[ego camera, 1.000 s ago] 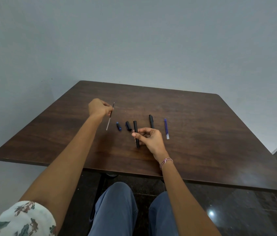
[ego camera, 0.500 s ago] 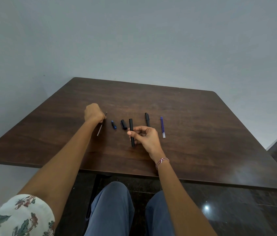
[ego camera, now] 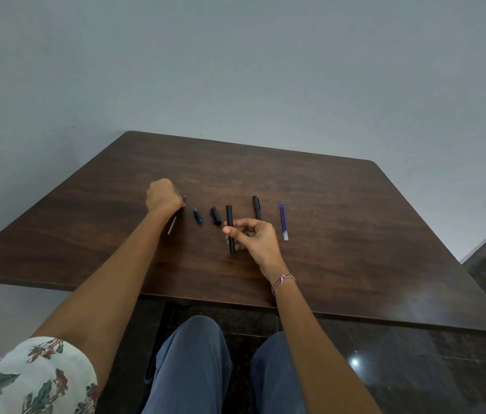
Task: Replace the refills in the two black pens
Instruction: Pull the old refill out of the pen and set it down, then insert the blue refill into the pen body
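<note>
Black plastic pen barrel (ego camera: 230, 231) mid-frame pinched in right hand (ego camera: 255, 239); left hand (ego camera: 162, 196) clenched on thin clear refill (ego camera: 172, 225), centre-left. Risk: refill bends/slips w/ tight fist.

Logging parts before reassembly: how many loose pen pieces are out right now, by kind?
Refills: 2, a pale one in the left hand, a blue refill lying free
Black barrel, in the right hand: 1
Whole black pen: 1
Small end pieces: 2, blue and black
Total: 6

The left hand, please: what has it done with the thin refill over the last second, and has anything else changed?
The left hand has lowered the old refill toward the table, still gripping it. The right hand still holds the barrel; the other parts lie as before.
</note>
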A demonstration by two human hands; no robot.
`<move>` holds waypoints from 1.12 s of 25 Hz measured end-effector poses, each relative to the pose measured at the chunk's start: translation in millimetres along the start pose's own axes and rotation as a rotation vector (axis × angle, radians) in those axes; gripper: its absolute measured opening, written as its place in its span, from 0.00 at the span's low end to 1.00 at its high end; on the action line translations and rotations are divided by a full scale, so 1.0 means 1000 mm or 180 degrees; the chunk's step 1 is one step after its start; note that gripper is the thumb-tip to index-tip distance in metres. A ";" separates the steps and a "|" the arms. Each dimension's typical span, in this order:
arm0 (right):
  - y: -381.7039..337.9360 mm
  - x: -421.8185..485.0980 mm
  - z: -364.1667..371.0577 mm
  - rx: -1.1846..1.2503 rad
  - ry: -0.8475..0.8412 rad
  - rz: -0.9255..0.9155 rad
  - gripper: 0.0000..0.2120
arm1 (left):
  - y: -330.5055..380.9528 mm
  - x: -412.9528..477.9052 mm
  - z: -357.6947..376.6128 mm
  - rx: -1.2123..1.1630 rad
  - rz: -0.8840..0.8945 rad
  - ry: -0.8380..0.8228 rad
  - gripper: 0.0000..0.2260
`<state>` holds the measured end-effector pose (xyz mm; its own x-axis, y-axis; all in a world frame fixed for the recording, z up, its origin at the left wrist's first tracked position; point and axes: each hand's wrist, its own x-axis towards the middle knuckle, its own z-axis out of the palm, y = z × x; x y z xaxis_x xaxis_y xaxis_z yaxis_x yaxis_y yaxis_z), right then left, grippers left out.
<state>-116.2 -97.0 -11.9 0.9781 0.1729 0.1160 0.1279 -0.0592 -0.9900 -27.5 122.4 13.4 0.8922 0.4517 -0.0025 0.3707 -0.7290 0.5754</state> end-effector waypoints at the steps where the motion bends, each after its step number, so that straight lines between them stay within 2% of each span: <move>1: 0.001 0.000 0.000 0.0007 0.0006 0.0014 0.10 | 0.002 -0.004 -0.002 -0.0015 -0.0016 0.0034 0.10; 3: 0.002 0.001 0.000 -0.0009 0.0030 0.0007 0.11 | 0.006 -0.013 -0.007 -0.0146 0.0043 0.0235 0.10; 6: 0.004 0.003 -0.001 -0.0016 0.0077 0.0000 0.15 | 0.016 -0.037 -0.007 -0.0696 0.0426 0.0545 0.08; 9: 0.005 0.003 -0.001 0.0024 0.0142 -0.0039 0.13 | 0.025 -0.073 0.004 -0.1196 0.0693 0.0601 0.07; 12: 0.004 0.003 -0.002 -0.0038 0.0309 -0.0254 0.11 | 0.028 -0.103 0.018 -0.1652 0.0805 0.0376 0.04; 15: 0.001 0.001 -0.003 0.0015 0.0341 -0.0383 0.04 | 0.027 -0.123 0.029 -0.2799 0.0662 -0.0160 0.01; 17: 0.001 0.000 -0.004 0.0027 0.0310 -0.0464 0.05 | 0.026 -0.129 0.033 -0.3304 0.0519 -0.0278 0.02; 23: 0.005 0.004 -0.004 0.0032 0.0559 -0.0408 0.10 | 0.019 -0.134 0.035 -0.3648 0.0794 -0.0547 0.05; 28: 0.002 0.002 -0.005 0.0137 0.0714 -0.0390 0.10 | 0.015 -0.135 0.035 -0.3448 0.1113 -0.0775 0.10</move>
<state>-113.1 -101.2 -13.4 0.9683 -0.0466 0.2453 0.2452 -0.0086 -0.9694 -133.7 32.6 -6.6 0.9718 0.1161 0.2052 -0.2151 0.0799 0.9733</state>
